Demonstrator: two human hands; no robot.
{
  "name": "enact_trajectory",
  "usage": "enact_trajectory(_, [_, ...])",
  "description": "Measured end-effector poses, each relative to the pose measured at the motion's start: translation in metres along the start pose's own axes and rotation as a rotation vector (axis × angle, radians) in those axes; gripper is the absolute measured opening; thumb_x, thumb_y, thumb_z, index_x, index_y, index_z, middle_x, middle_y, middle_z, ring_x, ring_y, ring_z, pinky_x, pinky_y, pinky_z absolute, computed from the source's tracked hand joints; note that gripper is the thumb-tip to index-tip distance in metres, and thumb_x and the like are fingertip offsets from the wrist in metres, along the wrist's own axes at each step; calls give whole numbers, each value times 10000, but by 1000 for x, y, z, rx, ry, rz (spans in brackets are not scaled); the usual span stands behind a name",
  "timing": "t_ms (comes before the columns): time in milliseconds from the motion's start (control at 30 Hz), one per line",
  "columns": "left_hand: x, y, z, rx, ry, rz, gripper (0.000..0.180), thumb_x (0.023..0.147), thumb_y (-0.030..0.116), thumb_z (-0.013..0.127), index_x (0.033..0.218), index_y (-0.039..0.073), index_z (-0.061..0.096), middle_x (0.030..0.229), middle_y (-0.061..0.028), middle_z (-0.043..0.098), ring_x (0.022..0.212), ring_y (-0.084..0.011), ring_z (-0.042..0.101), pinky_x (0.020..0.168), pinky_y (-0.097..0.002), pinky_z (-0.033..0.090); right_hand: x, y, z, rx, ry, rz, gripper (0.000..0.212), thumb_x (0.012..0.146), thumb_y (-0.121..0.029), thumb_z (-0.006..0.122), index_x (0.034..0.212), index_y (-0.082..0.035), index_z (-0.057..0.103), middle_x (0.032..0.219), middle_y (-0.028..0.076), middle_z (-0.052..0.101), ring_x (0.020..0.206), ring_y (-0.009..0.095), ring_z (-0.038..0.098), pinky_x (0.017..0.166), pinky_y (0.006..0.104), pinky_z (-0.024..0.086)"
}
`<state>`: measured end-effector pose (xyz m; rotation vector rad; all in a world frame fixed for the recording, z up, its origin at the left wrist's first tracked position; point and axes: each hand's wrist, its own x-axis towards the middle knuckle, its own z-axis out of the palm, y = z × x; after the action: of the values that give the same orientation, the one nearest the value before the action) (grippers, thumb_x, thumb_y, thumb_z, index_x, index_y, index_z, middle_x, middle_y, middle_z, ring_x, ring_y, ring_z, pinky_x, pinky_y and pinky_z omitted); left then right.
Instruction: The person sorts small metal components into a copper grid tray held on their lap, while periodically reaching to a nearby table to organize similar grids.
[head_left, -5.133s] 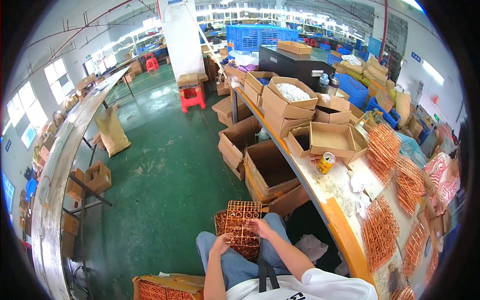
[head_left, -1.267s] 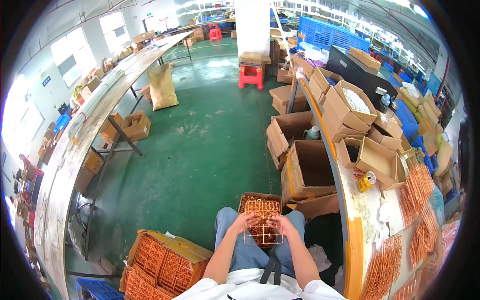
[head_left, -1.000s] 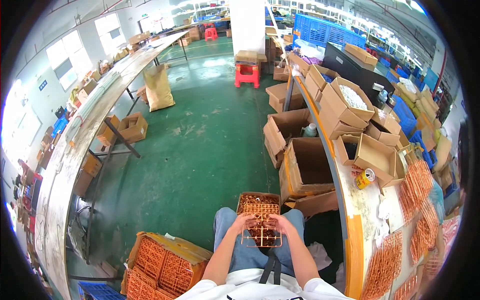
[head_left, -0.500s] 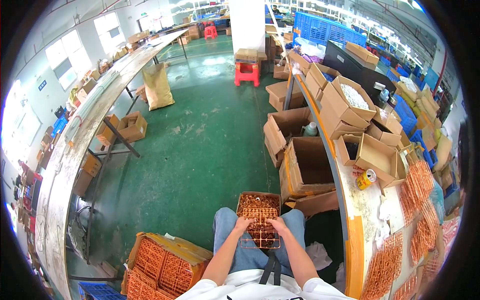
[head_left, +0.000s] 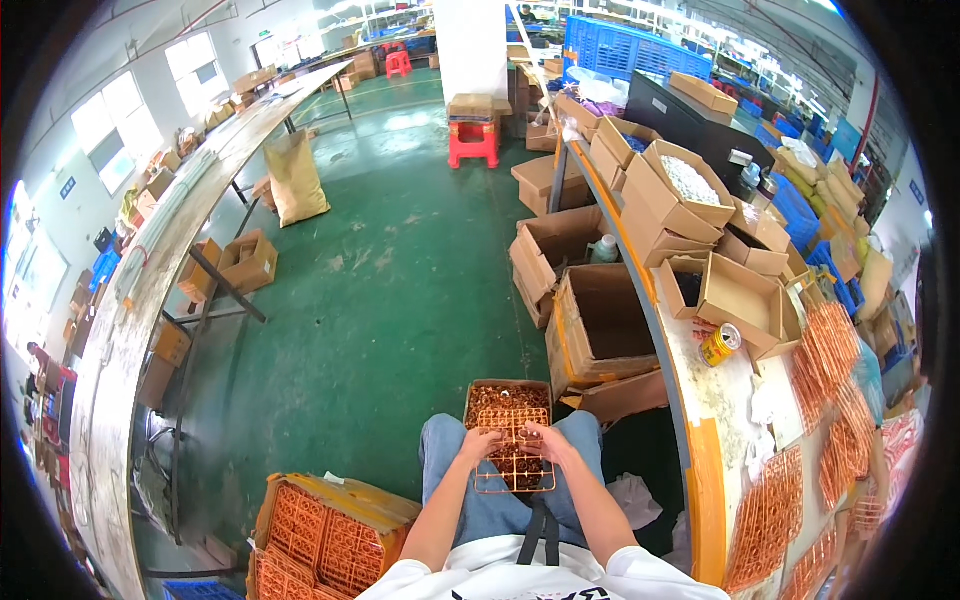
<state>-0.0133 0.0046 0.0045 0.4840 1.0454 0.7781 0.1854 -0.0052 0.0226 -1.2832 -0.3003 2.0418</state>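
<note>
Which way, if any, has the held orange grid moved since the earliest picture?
Yes, toward the person: the orange grid no longer covers the cardboard box's far rim.

Smooth plastic-looking frame (head_left: 515,459), matt cardboard carton (head_left: 566,345), glossy floor (head_left: 350,330).

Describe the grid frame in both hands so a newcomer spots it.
Find the yellow-edged table on the right, then the blue jeans just left of it. Between the knees, left hand and right hand hold a copper-coloured grid frame. Unlike the frames on that table and in the lower-left carton, it's held over a box of small pieces.
</note>
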Motion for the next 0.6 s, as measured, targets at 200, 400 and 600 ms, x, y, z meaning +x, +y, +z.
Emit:
enact_trajectory(200, [8,-12,-5,16,47,31,155,796,17,511,932,-41,559,872,-118,602,798,-206,593,668,-304,520,3,1,-2,124,-11,6,237,814,-138,525,984,27,518,909,125,590,774,283,607,716,343,518])
enact_trajectory(400, [6,-2,-3,-25,60,-49,178,809,46,501,969,-20,543,877,-88,589,809,-185,583,690,-305,522,14,10,-11,-32,16,-69,220,801,18,462,1009,59,520,947,159,593,836,283,609,675,305,545])
enact_trajectory(600, [2,3,1,-43,33,-21,193,787,104,594,957,27,546,852,-38,571,806,-140,548,660,-275,497,13,2,-9,204,-55,46,204,793,-36,514,995,-11,533,884,105,578,786,264,600,665,325,527])
